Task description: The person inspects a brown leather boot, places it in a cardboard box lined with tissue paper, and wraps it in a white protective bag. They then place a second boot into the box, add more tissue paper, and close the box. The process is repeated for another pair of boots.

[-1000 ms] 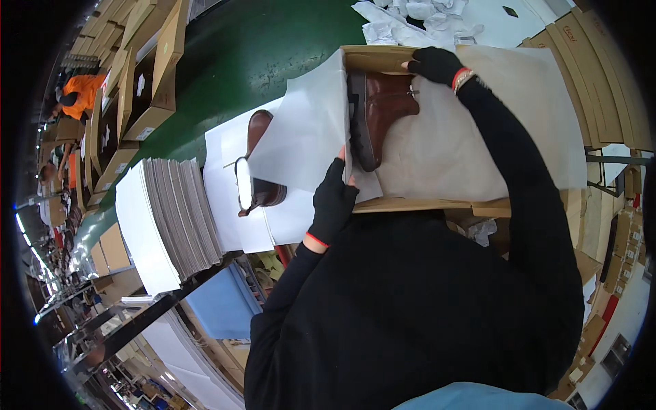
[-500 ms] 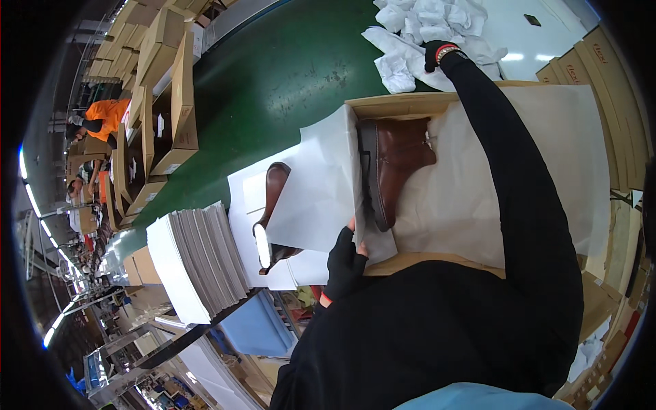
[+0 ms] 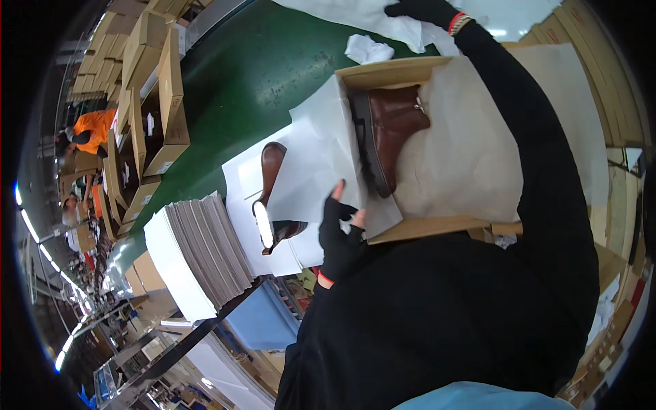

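Boot (image 3: 402, 126) in box: brown leather-look upper, smooth, soft sheen; sole (image 3: 370, 147) dark, matt. Second boot (image 3: 271, 166): similar brown leather look, glossy highlights. Box (image 3: 430, 228): plain cardboard, matt. Liner sheet (image 3: 468, 154): thin tissue-like paper, lightly creased. Left hand (image 3: 339, 239), right hand (image 3: 427, 10): black gloves, matt cloth. Crumpled wad (image 3: 368, 50): white paper, wrinkled. Stack (image 3: 198, 253): white paper or card, smooth matt face, ridged edges. Tabletop (image 3: 263, 78): green, smooth, semi-gloss, scuffed; material unclear.

Reddish-brown boot (image 3: 396, 137), tan box (image 3: 393, 74), white paper (image 3: 335, 10), green tabletop (image 3: 229, 89) (dark-scuffed)
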The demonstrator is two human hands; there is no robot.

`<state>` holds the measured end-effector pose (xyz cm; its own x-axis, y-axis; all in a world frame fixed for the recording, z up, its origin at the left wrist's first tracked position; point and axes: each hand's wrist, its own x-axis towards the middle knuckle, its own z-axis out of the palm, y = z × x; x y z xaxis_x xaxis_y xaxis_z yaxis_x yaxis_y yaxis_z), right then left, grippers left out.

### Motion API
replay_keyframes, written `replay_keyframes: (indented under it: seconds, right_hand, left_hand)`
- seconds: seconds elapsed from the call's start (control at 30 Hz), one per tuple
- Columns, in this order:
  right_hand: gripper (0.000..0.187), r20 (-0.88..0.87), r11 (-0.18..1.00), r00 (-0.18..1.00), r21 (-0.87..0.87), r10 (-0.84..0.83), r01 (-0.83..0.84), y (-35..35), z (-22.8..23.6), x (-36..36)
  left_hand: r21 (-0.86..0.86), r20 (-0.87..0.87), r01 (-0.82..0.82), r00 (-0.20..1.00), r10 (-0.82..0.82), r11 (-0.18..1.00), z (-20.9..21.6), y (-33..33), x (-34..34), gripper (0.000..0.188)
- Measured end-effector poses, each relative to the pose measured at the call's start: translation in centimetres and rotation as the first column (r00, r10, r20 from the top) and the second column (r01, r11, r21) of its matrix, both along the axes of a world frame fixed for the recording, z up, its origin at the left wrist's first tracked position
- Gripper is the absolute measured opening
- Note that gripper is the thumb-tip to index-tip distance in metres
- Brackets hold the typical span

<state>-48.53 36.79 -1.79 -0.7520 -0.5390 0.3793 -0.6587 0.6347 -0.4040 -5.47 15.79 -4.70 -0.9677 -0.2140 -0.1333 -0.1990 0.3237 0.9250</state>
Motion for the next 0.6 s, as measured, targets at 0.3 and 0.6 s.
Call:
replay_keyframes:
  seconds: [0.3,0.6]
  right_hand:
    - [0.054,0.624,0.715,0.356,-0.548,0.695,-0.435,-3.9,2.9,28.2]
    - [0.099,0.593,0.746,0.505,-0.644,0.627,-0.170,-4.9,2.5,38.8]
  left_hand:
    - [0.681,-0.353,0.193,0.932,0.086,0.707,2.4,-2.8,0.2,0.085]
    - [0.377,-0.132,-0.101,0.978,0.161,0.921,3.4,-1.7,4.4,0.063]
